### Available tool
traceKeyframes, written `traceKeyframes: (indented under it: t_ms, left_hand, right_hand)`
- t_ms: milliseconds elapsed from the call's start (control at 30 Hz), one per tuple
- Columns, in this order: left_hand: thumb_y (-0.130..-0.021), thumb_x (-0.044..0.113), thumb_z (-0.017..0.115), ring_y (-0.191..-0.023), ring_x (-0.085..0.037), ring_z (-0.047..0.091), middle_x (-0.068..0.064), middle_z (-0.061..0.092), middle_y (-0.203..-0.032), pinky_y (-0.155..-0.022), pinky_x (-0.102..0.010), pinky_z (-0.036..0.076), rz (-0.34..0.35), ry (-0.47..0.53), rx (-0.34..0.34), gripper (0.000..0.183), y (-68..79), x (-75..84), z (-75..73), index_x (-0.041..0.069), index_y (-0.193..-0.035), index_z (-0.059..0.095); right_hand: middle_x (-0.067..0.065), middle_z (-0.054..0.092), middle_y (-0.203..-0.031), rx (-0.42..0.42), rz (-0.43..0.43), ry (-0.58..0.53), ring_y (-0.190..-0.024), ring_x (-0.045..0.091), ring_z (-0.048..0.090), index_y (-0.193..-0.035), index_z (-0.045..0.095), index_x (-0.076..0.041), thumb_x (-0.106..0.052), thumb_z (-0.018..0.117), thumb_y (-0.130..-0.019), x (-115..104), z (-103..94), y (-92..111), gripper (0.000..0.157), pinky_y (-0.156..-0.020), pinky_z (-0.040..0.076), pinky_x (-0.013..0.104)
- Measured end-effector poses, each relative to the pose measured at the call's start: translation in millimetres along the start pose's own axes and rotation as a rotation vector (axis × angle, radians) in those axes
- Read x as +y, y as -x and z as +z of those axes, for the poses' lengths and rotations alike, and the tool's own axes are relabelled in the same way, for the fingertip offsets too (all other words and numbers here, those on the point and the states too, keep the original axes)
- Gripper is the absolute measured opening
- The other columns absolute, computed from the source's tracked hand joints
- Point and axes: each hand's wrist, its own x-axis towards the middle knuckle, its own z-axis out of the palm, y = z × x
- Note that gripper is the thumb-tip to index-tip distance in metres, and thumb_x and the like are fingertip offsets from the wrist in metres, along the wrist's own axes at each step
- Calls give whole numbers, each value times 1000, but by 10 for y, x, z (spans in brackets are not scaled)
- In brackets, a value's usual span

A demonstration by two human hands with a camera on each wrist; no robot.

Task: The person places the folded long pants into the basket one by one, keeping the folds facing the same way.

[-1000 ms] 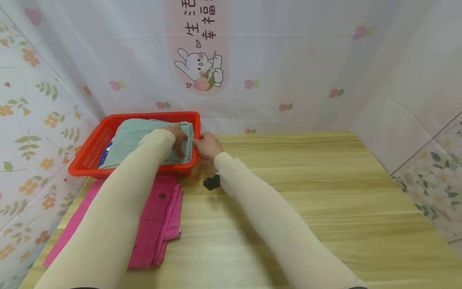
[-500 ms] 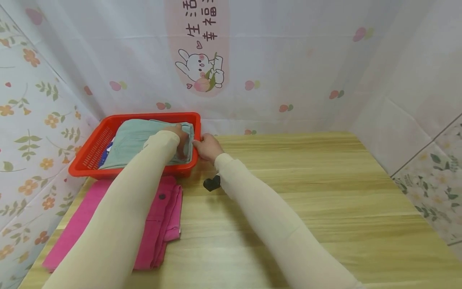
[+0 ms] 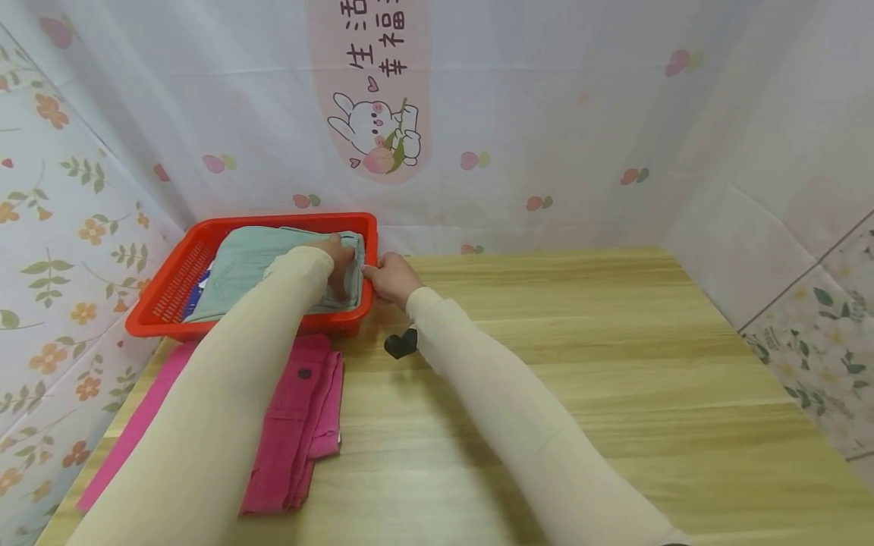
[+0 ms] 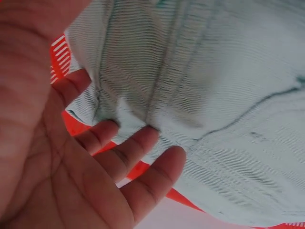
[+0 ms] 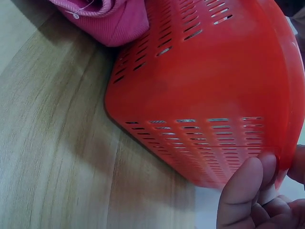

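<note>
A red plastic basket with slotted walls stands at the back left of the table. Inside it lies a folded pale green denim garment. My left hand reaches into the basket's right end and rests on the garment. Seen from the left wrist, this hand has its fingers spread and fairly straight, their tips touching the denim. With my right hand I pinch the basket's right rim. In the right wrist view, the fingers press the outer wall and the thumb lies over the rim.
A folded pink garment with a dark button lies in front of the basket, partly under my left sleeve. Beneath the denim, a blue item shows at the basket's left. A printed curtain hangs behind the wooden table.
Both hands keep their places on the garment and the basket rim. The head view has shifted very slightly; nothing else visibly moves.
</note>
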Motion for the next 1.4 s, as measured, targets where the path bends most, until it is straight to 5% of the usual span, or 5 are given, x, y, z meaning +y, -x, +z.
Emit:
traceKeyframes:
  t_ms: [333, 467, 600, 1233, 1400]
  left_hand:
    - [-72, 45, 86, -129, -43, 38, -25, 42, -144, -101, -67, 37, 134, 145, 102, 93, 3, -575, -130, 7, -146, 45]
    - [-75, 45, 82, -117, -48, 42, -31, 46, -130, -94, -64, 43, 28, 177, 224, 88, 24, -1005, -66, -2, -140, 46]
    - [-71, 44, 85, -119, -52, 36, -36, 38, -131, -94, -66, 43, -74, 273, 181, 103, 93, -1248, 27, -4, -147, 34]
    - [-63, 43, 91, -123, -51, 26, -33, 24, -144, -73, -56, 57, -149, 463, 8, 132, 169, -1212, 129, 8, -159, 8]
    - [-63, 42, 91, -119, -48, 33, -30, 37, -135, -72, -52, 57, -125, 416, -13, 113, 249, -1164, 15, 2, -150, 31]
  right_hand:
    - [10, 58, -82, 15, 3, 29, -92, 42, 65, -97, 53, 0, -23, 58, -102, -23, -32, -35, 24, -84, 55, 51]
    - [10, 57, -80, 28, -9, 46, -76, 31, 62, -96, 54, 2, -23, 58, -102, 0, -29, -38, 26, -82, 56, 49]
    - [9, 57, -80, 17, -6, 46, -76, 33, 63, -95, 53, 1, -23, 57, -102, 31, -25, -38, 25, -83, 55, 50]
    - [10, 55, -82, 20, 1, 46, -82, 37, 63, -93, 52, -2, -25, 58, -102, 42, -28, -5, 25, -83, 55, 52]
    - [8, 54, -80, 58, -5, 57, -62, 20, 53, -92, 52, -2, -24, 59, -101, 52, -45, -30, 25, -81, 56, 50]
